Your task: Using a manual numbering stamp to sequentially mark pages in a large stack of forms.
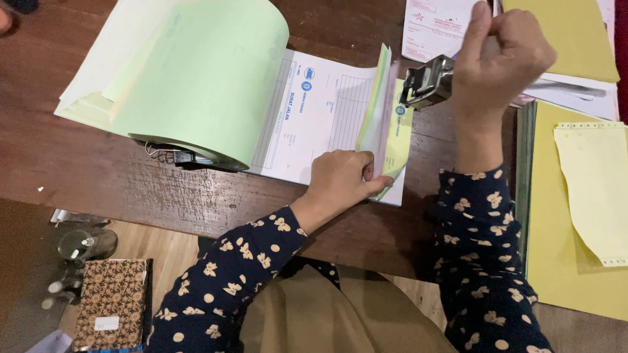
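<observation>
The left hand [340, 180] presses down on the near edge of a white printed form pad [320, 114] that lies open on the dark wooden table [98, 176], and its fingers pinch the near corner of some lifted sheets [383, 104], green and pink and yellow, which stand up on edge at the right side of the pad. The right hand [500, 55] is closed into a fist around a metal numbering stamp [426, 82]; the stamp head points left and is just beside the upper part of the lifted sheets. To the left, many pale green pages [203, 72] of the pad are rolled back in a big curl, and a black binder clip [171, 155] sits under this curl at its near side. At the right of the table lie yellow folders [562, 216] with a pale yellow paper slip [598, 189] on top. Near left, below the table, is a patterned brown box [111, 304].
</observation>
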